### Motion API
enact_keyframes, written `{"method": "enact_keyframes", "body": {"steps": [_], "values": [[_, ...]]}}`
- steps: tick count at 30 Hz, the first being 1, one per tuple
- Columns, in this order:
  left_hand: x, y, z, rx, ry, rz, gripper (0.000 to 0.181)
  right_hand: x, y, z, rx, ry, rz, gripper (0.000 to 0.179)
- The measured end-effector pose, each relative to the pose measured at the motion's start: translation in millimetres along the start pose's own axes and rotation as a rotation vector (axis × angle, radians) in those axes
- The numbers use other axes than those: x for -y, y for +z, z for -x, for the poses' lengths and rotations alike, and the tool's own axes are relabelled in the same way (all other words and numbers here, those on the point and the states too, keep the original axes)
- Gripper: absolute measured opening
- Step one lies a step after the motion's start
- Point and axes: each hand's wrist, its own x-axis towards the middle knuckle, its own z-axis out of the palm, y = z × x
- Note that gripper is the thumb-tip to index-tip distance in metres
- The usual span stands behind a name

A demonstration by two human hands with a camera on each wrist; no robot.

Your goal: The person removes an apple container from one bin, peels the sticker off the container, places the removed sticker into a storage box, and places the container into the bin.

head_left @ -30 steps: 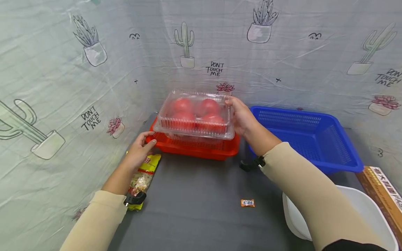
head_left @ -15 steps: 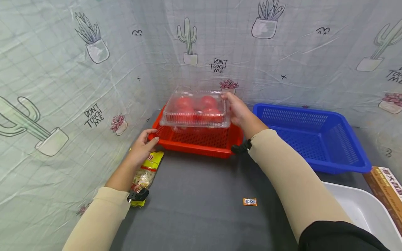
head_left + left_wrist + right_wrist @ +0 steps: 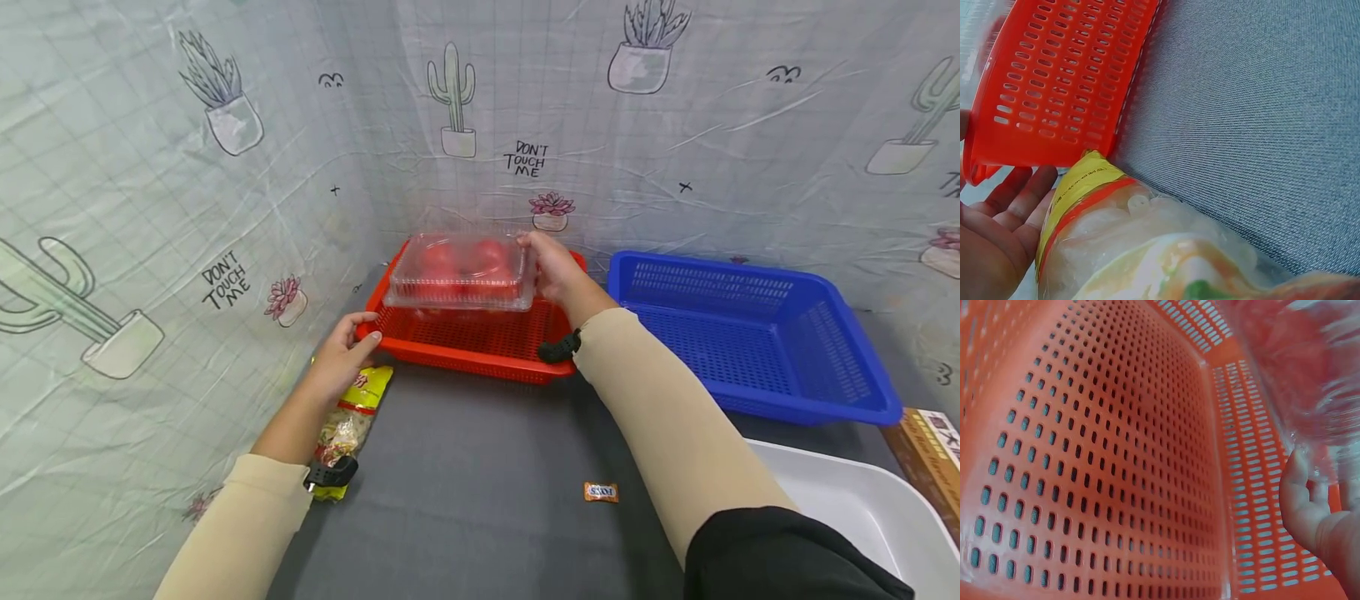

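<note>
My right hand (image 3: 555,271) grips the right end of a clear plastic clamshell box (image 3: 461,292), with several round red fruits, perhaps tomatoes, inside. The box is over the back left part of a red perforated basket (image 3: 480,360), slightly tilted. Whether it touches the basket floor I cannot tell. In the right wrist view, the thumb and fingers (image 3: 1297,487) pinch the box's edge. At the basket's front left corner, my left hand (image 3: 341,358) holds the rim; in the left wrist view its fingers (image 3: 1016,194) are under the rim, beside a yellow-topped food bag (image 3: 1141,237).
Right of the red basket stands a blue perforated basket (image 3: 757,333). A white tub (image 3: 847,500) and a brown box (image 3: 926,467) are at the right. A small orange-wrapped candy (image 3: 601,492) lies on the grey tabletop (image 3: 465,467). Printed curtains rise at the back and left.
The clamshell box has moved back and slightly left, lower over the red basket, with my right hand gripping it. My left hand stays at the basket corner.
</note>
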Motion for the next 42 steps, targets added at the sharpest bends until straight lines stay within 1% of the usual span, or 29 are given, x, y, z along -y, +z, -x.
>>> {"method": "enact_keyframes", "body": {"steps": [3, 7, 13, 16, 20, 26, 30, 34, 39, 42], "values": [[-0.4, 1.0, -0.1, -0.003, 0.004, 0.008, 0.052, -5, -5, -4.1, -0.015, -0.003, 0.010, 0.028], [0.7, 1.6, -1.4, 0.005, 0.007, 0.024, 0.052, -9, -8, -5.8, -0.035, -0.008, 0.050, 0.031], [0.5, 0.6, 0.8, 0.001, -0.008, 0.019, 0.051, -10, -6, -3.9, -0.055, -0.008, 0.085, 0.038], [0.5, 0.5, 1.6, 0.001, -0.013, 0.022, 0.051, -10, -5, -2.3, -0.063, 0.005, 0.121, 0.039], [0.9, 1.2, 2.0, 0.005, -0.017, 0.028, 0.052, -12, -5, -1.6, -0.051, 0.028, 0.152, 0.041], [-0.7, 1.1, 3.0, 0.002, -0.017, 0.036, 0.052, -14, -6, -3.7, 0.025, 0.069, 0.128, 0.044], [-1.9, -0.2, 3.4, 0.001, -0.012, 0.039, 0.053, -13, -6, -4.2, 0.051, 0.108, 0.115, 0.047], [-1.9, -0.2, 3.3, -0.004, -0.012, 0.049, 0.053, -12, -6, -3.3, 0.055, 0.132, 0.103, 0.050], [-0.8, 0.3, 3.2, 0.003, 0.005, 0.041, 0.053, -12, -6, -3.4, 0.031, 0.139, 0.064, 0.055], [1.0, 0.2, 2.9, 0.004, 0.013, 0.034, 0.054, -13, -6, -5.0, 0.015, 0.156, 0.065, 0.057]]}}
